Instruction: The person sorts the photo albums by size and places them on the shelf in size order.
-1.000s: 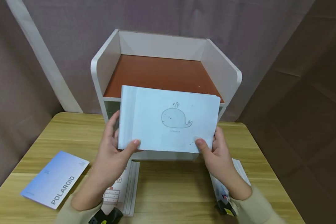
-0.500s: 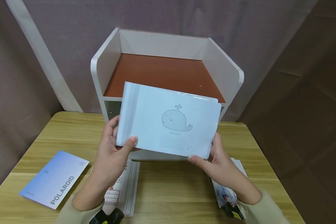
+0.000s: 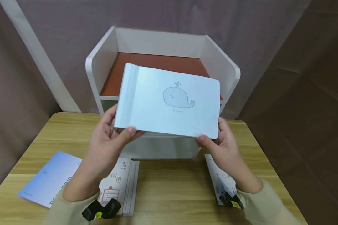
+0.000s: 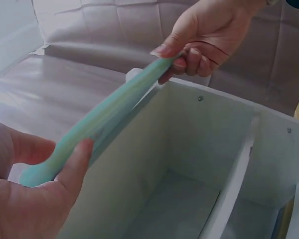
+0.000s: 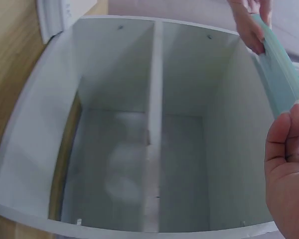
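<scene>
A pale blue booklet [image 3: 171,122] with a whale drawing on its cover is held up in front of the shelf unit, its right side slightly lower. My left hand [image 3: 107,143] grips its lower left corner, thumb on the cover and fingers behind. At the lower right corner my right hand [image 3: 223,153] pinches it the same way. From the left wrist view, the booklet's light green edge [image 4: 97,119] shows between my left hand [image 4: 35,199] and my right hand [image 4: 204,40]. Part of the shelf's top is hidden behind the booklet.
A white shelf unit [image 3: 219,64] with a red-brown upper board [image 3: 163,61] stands at the back of the wooden table [image 3: 171,187]. Its lower part has a divider [image 5: 154,124]. A blue POLAROID booklet [image 3: 50,175] lies left; stacked booklets [image 3: 116,184] and another booklet [image 3: 221,178] lie nearer.
Both hands have raised the whale booklet higher before the shelf. Its right side dipped, and my right thumb shifted along the lower edge. The head view has shifted slightly.
</scene>
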{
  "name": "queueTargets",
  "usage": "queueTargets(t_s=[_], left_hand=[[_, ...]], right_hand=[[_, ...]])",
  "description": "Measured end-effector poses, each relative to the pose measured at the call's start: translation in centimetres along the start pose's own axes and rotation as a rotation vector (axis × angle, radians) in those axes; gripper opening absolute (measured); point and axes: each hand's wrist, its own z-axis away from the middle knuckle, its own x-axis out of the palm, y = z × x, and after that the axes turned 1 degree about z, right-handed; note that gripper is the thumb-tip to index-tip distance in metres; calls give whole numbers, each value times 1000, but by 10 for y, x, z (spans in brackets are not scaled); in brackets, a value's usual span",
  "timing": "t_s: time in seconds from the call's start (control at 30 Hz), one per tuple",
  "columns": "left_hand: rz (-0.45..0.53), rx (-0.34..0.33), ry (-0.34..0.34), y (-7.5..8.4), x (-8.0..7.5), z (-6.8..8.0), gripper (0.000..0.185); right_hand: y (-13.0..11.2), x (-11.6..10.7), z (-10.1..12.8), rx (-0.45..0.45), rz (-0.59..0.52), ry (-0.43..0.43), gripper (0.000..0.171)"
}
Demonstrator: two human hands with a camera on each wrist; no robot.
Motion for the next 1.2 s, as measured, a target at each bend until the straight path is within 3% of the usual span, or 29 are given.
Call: queueTargets(t_s=[0.47,0.67,0.87,1.2], left_hand=[[-138,-13,110,-3,-12,-22,47],[-118,14,149,-4,-12,-33,37],[-54,29,212,-7,-12,-39,25],[-103,-50,254,-11,-17,-42,36]], right_hand=[[-10,-4,-39,27,47,54,25],[-19,-1,-49,108,207,201,26],[-21,2,-55,83,439,350,37],[-34,13,-56,62,547,448,42]])
